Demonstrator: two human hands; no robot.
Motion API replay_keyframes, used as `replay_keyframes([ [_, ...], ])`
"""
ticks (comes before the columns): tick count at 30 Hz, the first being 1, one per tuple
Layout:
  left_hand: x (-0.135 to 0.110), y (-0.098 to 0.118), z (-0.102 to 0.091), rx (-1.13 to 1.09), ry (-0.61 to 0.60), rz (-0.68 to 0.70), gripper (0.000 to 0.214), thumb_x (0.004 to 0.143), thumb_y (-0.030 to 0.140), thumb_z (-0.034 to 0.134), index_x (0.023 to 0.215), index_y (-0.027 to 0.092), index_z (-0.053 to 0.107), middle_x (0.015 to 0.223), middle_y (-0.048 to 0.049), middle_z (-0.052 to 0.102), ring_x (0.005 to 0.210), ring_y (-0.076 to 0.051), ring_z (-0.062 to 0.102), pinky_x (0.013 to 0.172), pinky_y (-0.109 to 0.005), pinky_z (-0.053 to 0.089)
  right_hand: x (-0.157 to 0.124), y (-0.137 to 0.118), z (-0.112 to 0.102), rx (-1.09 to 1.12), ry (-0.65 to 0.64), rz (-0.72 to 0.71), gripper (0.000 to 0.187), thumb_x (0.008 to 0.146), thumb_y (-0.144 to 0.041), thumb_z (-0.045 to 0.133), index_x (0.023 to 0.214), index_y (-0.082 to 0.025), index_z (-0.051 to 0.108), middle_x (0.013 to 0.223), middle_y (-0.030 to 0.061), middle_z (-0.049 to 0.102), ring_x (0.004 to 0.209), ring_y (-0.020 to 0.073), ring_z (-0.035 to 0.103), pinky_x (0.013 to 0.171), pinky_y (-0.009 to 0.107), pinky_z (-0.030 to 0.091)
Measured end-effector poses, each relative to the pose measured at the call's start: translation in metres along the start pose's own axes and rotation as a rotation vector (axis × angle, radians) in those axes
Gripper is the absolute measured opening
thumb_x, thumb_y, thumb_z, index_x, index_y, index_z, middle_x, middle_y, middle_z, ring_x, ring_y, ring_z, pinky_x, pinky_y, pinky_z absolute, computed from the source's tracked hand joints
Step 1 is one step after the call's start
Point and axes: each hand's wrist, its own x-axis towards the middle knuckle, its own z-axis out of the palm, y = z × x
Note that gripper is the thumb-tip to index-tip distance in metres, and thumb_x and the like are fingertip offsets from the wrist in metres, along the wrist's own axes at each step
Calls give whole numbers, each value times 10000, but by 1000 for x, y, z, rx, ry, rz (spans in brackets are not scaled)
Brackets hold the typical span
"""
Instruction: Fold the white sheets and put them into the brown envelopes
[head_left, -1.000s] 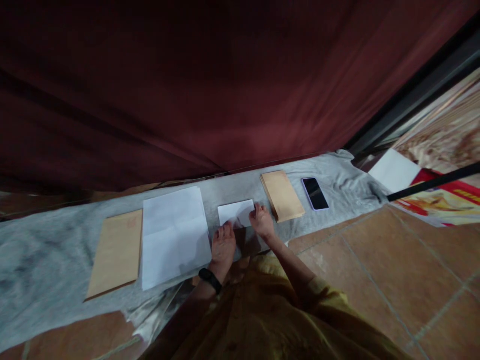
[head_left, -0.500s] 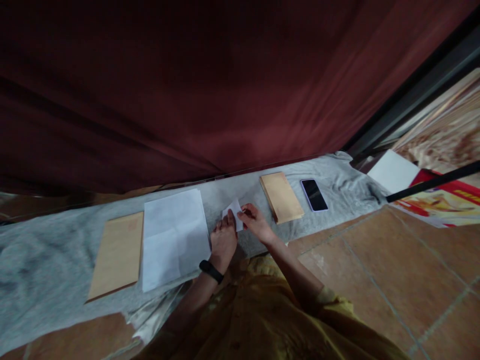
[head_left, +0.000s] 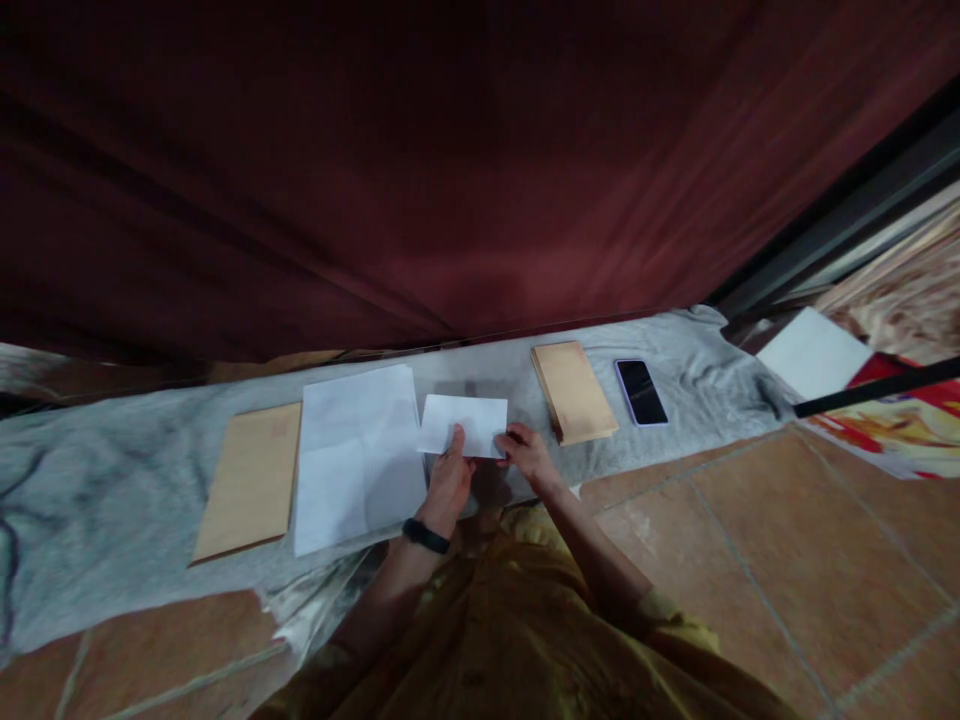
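Observation:
A small folded sheet of white paper (head_left: 465, 415) is held between my two hands, its long side running left to right. My left hand (head_left: 450, 478), with a dark band at the wrist, grips the lower edge with the thumb on top and the fingers underneath. At the paper's lower right corner, my right hand (head_left: 525, 450) pinches it. Left of the hands lies a stack of large white paper sheets (head_left: 356, 460), which the folded paper's left edge nearly meets. To the right rests a stack of brown envelopes (head_left: 575, 392).
Farther left, more brown envelopes (head_left: 251, 480) lie on the grey cloth (head_left: 97, 500) covering the narrow surface. A phone (head_left: 641, 392) sits at the right. A dark red curtain (head_left: 450, 200) hangs behind. Tiled floor (head_left: 720, 560) shows in front; a dark bar (head_left: 877, 387) juts in at right.
The folded paper has turned from a tilted, narrow shape to a wide rectangle facing me. My left hand has gone from pressing with its fingers on top to gripping the edge.

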Motion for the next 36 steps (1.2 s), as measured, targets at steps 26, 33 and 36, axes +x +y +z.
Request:
replay_keyframes([
  [26, 7, 0, -32, 1256, 131, 249, 459, 909, 278, 571, 1344, 146, 513, 911, -88, 757, 850, -247, 725, 750, -321, 509, 7, 32, 22, -1241, -42, -626, 480, 1055, -373, 400, 1497, -204, 474, 1596, 83, 415, 1479, 260, 363, 1220, 457, 286],
  [33, -13, 1, -32, 1563, 166, 296, 430, 965, 310, 504, 1382, 205, 503, 973, -97, 757, 925, -275, 725, 808, -376, 529, 9, 39, 10, -1292, -7, -663, 523, 1045, -434, 432, 1524, -224, 438, 1625, 94, 354, 1480, 276, 365, 1222, 472, 269],
  [36, -20, -3, -29, 1665, 148, 574, 356, 1005, 274, 392, 1282, 184, 599, 1084, -139, 729, 1054, -284, 684, 930, -426, 503, 10, 38, 4, -1303, -45, -698, 545, 1045, -432, 424, 1545, -217, 402, 1635, 98, 331, 1492, 279, 344, 1219, 470, 272],
])
